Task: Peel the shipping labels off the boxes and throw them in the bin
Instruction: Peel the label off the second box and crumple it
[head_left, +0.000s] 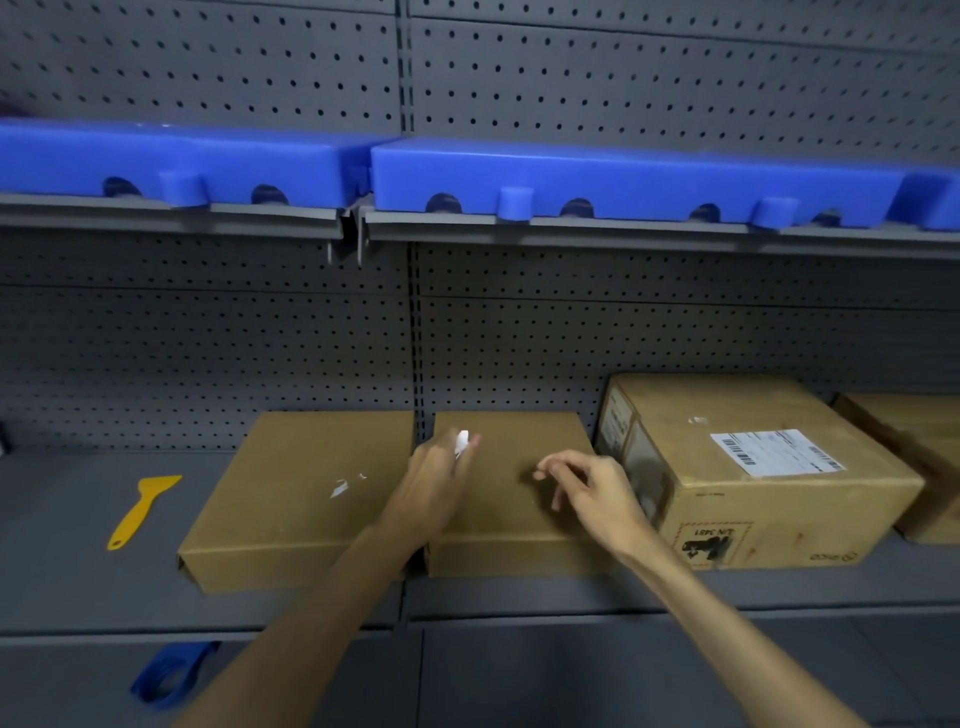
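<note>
Head view – left hand (441, 486): pinches a small white scrap of peeled label (462, 442) over the flat brown cardboard box in the middle (511, 499).
Right hand (592, 493): fingers loosely curled above the same box, holding nothing.
Left flat cardboard box (291, 499): white label remnants (340, 488) cling on.
Tall brown carton (769, 467): white shipping label (776, 452) intact.
Yellow plastic scraper (140, 512): idle on the grey shelf (67, 582).
Risk: the tiny scrap may slip or stick to the fingers – no bin in sight; further peeling by hand may tear labels, leaving bits behind.

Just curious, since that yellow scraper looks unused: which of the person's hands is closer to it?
The left. The left hand, pinching a white label scrap, is over the middle boxes, right of the yellow scraper. The right hand is farther right still, beside the labelled box.
</note>
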